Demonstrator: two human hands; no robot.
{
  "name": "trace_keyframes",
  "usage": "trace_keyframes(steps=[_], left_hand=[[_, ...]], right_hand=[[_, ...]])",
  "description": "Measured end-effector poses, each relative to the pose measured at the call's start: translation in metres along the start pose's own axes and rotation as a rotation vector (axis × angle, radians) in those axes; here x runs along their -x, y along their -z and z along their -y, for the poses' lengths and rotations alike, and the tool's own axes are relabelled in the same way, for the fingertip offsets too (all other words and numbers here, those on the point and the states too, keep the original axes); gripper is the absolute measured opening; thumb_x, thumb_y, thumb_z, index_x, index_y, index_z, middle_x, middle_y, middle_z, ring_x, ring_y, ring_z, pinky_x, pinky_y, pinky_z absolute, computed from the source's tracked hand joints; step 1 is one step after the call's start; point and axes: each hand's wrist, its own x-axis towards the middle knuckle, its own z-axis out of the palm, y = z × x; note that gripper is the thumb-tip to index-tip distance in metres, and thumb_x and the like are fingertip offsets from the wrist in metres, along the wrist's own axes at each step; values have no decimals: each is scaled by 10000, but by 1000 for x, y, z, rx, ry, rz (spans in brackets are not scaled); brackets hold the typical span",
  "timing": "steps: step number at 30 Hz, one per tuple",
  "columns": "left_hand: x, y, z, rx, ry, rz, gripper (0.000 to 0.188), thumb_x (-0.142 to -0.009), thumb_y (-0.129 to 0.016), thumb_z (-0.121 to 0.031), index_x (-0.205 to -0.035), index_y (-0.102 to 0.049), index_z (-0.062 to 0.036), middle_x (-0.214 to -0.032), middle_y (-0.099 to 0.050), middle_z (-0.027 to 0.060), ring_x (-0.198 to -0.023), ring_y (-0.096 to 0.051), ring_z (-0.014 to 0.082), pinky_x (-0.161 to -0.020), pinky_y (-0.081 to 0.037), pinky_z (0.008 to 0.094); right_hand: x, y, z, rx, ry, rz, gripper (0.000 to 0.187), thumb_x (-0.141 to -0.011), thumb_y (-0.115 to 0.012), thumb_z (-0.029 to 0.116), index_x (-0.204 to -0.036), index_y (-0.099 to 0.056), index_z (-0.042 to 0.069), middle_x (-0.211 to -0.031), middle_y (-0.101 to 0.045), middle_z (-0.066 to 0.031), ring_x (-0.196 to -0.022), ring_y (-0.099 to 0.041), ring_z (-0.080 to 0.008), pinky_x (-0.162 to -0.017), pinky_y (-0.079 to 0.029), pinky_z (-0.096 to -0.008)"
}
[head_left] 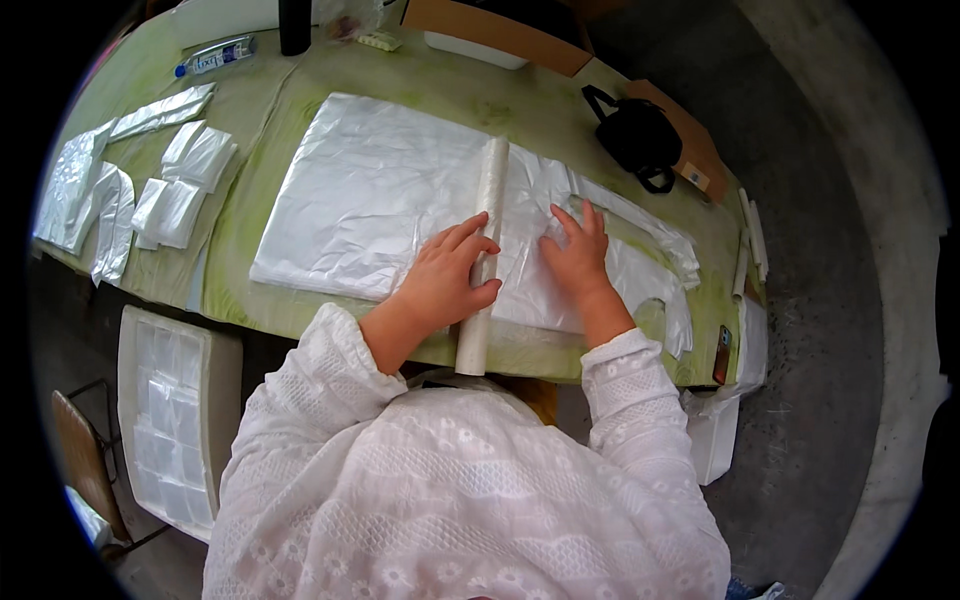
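Observation:
A stack of flat translucent white plastic bags [370, 190] lies across the table, its handle-like strips pointing right. Over the stack rests a pale tube [493, 190], running from far to near, its near end reaching the table's front edge. My left hand [445, 275] lies against the tube's left side, fingers apart with the tips on it, not wrapped round it. To the right of the tube, my right hand [580, 255] is spread over the plastic near the base of the handle strips, holding nothing.
Folded plastic bags [185, 190] lie at the left, with a water bottle [215, 57] behind them. A black bag [640, 135], cardboard box [500, 30] and phone [722, 355] also occupy the green table [250, 290]. A white crate [225, 400] with stacked packs stands below left.

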Motion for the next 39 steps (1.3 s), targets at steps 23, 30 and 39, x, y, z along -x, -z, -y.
trace_keyframes(steps=[23, 30, 39], left_hand=[[-5, 1, 22, 409, -228, -478, 452, -738, -614, -20, -1181, -535, -62, -1384, -535, 170, -1267, -506, 406, -1085, -409, 480], [-53, 44, -6, -1, -372, 378, 360, -977, -554, -275, -1272, -676, -108, -1456, -577, 102, -1481, -336, 402, -1170, -333, 510], [-8, 62, 28, -11, -83, 199, 484, -878, -746, -289, -1283, -639, -45, -1505, -507, 158, -1437, -405, 385, -1146, -390, 461]], right_hand=[[57, -11, 119, -542, 422, 44, 330, -900, -646, 103, -1222, -657, 37, -1219, -692, -104, -1319, -550, -339, -1167, -341, -514], [63, -20, 153, -515, 535, 43, 323, -813, -698, 74, -1131, -656, 36, -1115, -677, -125, -1126, -606, -342, -938, -491, -465], [104, 0, 138, -761, 703, 2, 123, -799, -714, 79, -919, -737, 73, -1154, -678, -99, -1232, -567, -344, -1158, -316, -576]])
